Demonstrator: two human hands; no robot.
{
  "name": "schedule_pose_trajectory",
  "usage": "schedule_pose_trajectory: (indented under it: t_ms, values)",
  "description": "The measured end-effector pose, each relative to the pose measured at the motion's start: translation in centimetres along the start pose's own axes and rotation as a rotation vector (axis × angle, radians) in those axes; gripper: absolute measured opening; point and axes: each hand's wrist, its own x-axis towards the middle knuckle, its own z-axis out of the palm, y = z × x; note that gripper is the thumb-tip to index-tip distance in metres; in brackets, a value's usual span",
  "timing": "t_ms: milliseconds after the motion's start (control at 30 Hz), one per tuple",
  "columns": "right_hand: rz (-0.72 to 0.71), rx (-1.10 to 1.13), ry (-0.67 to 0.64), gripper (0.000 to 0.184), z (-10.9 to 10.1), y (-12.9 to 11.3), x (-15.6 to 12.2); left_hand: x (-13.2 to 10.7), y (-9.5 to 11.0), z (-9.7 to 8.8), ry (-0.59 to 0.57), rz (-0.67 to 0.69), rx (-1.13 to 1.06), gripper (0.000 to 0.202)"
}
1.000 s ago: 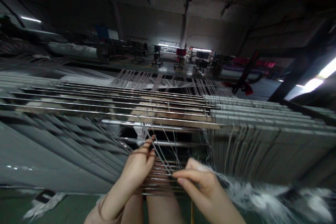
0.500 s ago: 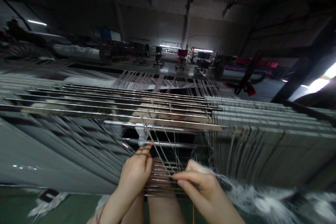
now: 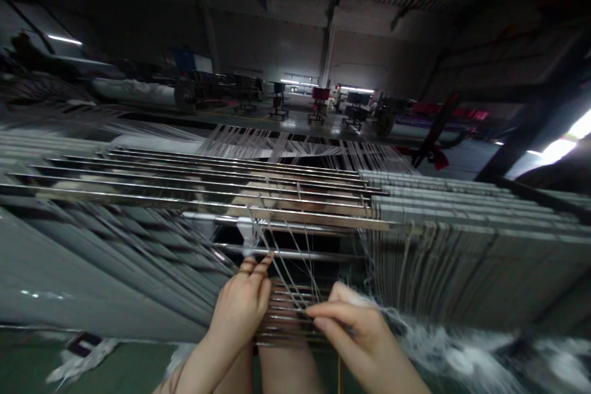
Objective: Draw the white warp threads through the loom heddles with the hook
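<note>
My left hand (image 3: 242, 295) reaches up among the thin strands of a loom frame. Its index finger is stretched out and its fingertips touch or lie beside the strands; the thumb is partly hidden. Pale threads (image 3: 287, 271) slant down from the upper bars toward my right hand (image 3: 353, 326). There thumb and index finger are pinched together at the threads' lower ends. A thin yellow stick (image 3: 340, 375) shows just below the right hand; whether that hand holds it is unclear. A white cloth strip (image 3: 247, 235) hangs over a metal bar (image 3: 318, 255) beyond the left fingertips.
Long metal heddle bars (image 3: 221, 194) cross in front of me. Dense grey heddles (image 3: 443, 265) hang at the right, and a grey warp sheet (image 3: 92, 277) slopes at the left. Loose white yarn (image 3: 466, 351) gathers at lower right. Metal rods (image 3: 281, 317) lie above my legs.
My left fingers have shifted slightly, with the index fingertip a little further right and the neighbouring finger more visible. My right hand keeps its pinch in nearly the same place.
</note>
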Motion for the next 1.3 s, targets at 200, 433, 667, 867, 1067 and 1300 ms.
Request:
schedule_pose_trajectory:
  t_ms: [200,433,667,867,1067,1300]
  values:
    - [-0.007,0.010,0.004,0.024,0.0,0.0,-0.2,0.4,0.1,-0.3,0.056,0.066,0.005,0.038]
    - [-0.021,0.013,0.022,0.024,0.1,0.0,-0.3,1.4,-0.2,-0.3,0.058,0.143,-0.044,0.036]
    - [-0.006,-0.013,0.025,0.025,0.0,-0.1,-0.2,1.7,0.4,-0.8,-0.007,0.106,-0.009,0.037]
    - [-0.008,-0.010,0.029,0.025,0.1,0.0,-0.1,1.1,0.6,-0.9,-0.006,0.048,-0.024,0.040]
    - [0.021,-0.012,0.021,0.024,0.1,0.1,-0.2,0.6,-0.2,-1.0,0.145,0.028,-0.125,0.033]
    - [0.018,-0.007,0.021,0.024,0.1,0.1,-0.2,0.6,-0.2,-0.7,0.070,-0.024,0.058,0.034]
